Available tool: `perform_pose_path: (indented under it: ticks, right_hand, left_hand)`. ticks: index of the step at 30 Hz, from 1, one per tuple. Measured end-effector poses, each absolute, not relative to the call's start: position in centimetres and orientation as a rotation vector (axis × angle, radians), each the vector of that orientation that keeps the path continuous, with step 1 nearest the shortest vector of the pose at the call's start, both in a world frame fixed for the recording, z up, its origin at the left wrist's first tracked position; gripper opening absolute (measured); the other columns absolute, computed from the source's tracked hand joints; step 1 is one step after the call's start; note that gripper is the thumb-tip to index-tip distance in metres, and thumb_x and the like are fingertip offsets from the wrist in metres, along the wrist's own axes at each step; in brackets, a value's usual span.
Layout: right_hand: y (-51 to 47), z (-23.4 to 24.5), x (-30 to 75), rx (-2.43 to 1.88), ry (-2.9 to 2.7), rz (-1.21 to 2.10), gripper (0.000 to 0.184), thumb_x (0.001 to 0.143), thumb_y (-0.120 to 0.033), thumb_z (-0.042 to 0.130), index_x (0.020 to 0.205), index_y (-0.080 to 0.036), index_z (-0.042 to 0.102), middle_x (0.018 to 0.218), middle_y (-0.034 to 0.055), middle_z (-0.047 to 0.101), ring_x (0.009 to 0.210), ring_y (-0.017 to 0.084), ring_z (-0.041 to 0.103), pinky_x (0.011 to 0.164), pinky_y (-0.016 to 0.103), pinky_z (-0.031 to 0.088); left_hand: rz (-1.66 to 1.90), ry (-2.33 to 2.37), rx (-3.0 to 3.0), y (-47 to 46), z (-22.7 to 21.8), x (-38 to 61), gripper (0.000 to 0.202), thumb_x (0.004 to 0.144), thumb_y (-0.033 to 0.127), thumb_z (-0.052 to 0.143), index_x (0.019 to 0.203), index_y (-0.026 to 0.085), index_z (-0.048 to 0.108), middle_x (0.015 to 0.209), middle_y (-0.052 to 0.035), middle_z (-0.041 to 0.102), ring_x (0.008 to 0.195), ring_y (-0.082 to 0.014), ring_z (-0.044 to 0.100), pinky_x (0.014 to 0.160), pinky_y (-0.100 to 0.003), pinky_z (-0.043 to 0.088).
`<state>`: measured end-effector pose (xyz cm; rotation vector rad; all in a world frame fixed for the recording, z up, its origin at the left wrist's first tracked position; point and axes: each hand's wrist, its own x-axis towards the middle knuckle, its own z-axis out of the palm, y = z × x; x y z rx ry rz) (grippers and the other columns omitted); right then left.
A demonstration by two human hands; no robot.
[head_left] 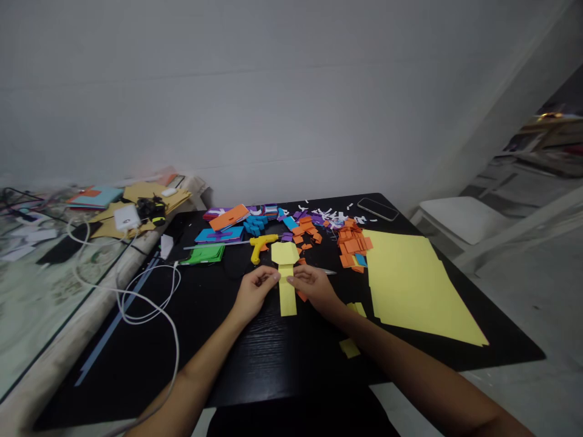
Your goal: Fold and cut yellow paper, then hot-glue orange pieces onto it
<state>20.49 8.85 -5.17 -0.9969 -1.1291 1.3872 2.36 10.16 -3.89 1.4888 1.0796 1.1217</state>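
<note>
Nearest, low in the frame, a small yellow scrap [349, 348] lies on the black desk [255, 364] between the two forearms. Just above it, at centre, the left hand [255, 290] and right hand [314, 286] meet on a yellow paper strip [286, 285]; each grip is narrow, fingertips pinching the strip from either side at its middle, seemingly to keep a fold pressed flat, while its wider top stands free above the fingers. Right of centre, large yellow sheets [414, 291] lie flat, well apart from the hands. A white cable [150, 297] loops at left. Beyond the strip sit a yellow glue gun [263, 244], a heap of orange paper squares [353, 246], green paper [204, 254] and blue and purple cut-outs; these crowd the space right behind the hands. Farthest, a phone [378, 209] rests near the wall.
</note>
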Motion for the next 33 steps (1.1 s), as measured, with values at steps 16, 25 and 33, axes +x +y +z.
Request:
perform_pose_path:
  ticks: [16, 25, 33]
  right_hand:
    - [8.6, -5.7, 20.4, -0.982, -1.192, 1.359, 0.029, 0.07, -0.038, 0.082, 0.084, -0.017, 0.07, 0.084, 0.0053, 0.074, 0.077, 0.019, 0.07, 0.077, 0.032, 0.055]
    - [8.8, -6.3, 20.4, -0.941, -1.21, 1.365, 0.032, 0.072, -0.04, 0.08, 0.092, -0.018, 0.07, 0.092, 0.007, 0.076, 0.089, 0.024, 0.072, 0.087, 0.04, 0.056]
    - [8.9, -5.9, 20.3, -0.914, -1.201, 1.325, 0.024, 0.067, -0.032, 0.079, 0.083, -0.019, 0.067, 0.085, 0.0037, 0.074, 0.081, 0.021, 0.07, 0.083, 0.037, 0.056]
  left_hand:
    - [1.093, 1.033, 1.459, 9.8, -3.7, 2.8, 0.029, 0.073, 0.039, 0.078, 0.071, 0.015, 0.061, 0.062, 0.0024, 0.057, 0.057, -0.01, 0.049, 0.057, -0.021, 0.041]
    - [1.099, 1.005, 1.453, 10.0, -4.6, 2.9, 0.026, 0.074, 0.037, 0.076, 0.08, 0.015, 0.065, 0.069, 0.0006, 0.061, 0.06, -0.0113, 0.052, 0.059, -0.023, 0.043]
    - [1.142, 0.969, 1.452, 9.8, -4.7, 3.0, 0.02, 0.075, 0.032, 0.073, 0.082, 0.015, 0.067, 0.076, -0.0021, 0.065, 0.066, -0.0138, 0.058, 0.061, -0.024, 0.047]
